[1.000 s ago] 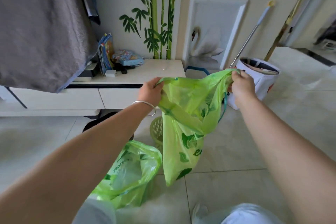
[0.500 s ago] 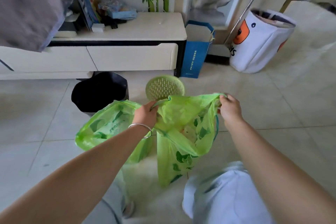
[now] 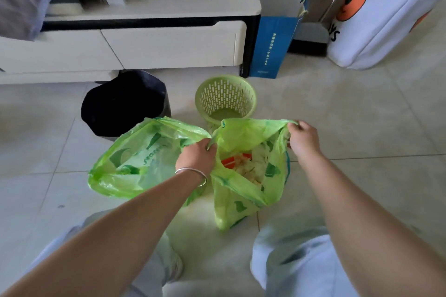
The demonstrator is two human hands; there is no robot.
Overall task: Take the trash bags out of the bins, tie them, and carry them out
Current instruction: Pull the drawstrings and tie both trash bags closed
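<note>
The left hand (image 3: 196, 155) pinches one edge of the open green trash bag (image 3: 243, 190) and the right hand (image 3: 304, 138) grips the opposite edge, stretching its mouth wide; paper scraps and something orange show inside. Its bottom touches the tiled floor (image 3: 350, 108). A second green trash bag (image 3: 137, 161) sits just at nine o'clock of it. The green slotted bin (image 3: 225, 97) stands at twelve o'clock, a black bin (image 3: 125, 103) at ten o'clock.

Home living room: low white TV cabinet (image 3: 149, 43) beyond the hands, tiled floor (image 3: 362, 128) beneath, green slotted wastebasket (image 3: 225, 99) just ahead.
</note>
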